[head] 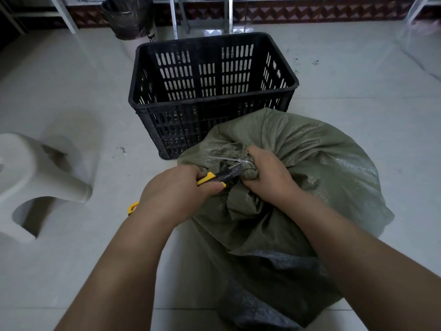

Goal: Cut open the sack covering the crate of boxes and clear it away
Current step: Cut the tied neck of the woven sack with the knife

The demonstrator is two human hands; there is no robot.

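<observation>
From the head view, the green woven sack stands on the floor directly below the person, its mouth bunched into a neck and bound with a pale zip tie. The right hand is curled tight round that neck just at the tie, probably to hold the cloth taut and steady for the blade. The left hand, on the sack's left, is wrapped round a yellow-and-black utility knife, whose tip lies at the neck just under the tie and points toward the right hand's fingers, so a slip looks risky. What the sack covers is hidden. Just beyond the sack stands an empty black slotted crate, touching or nearly touching it. Well to the sack's left is a white stool.
</observation>
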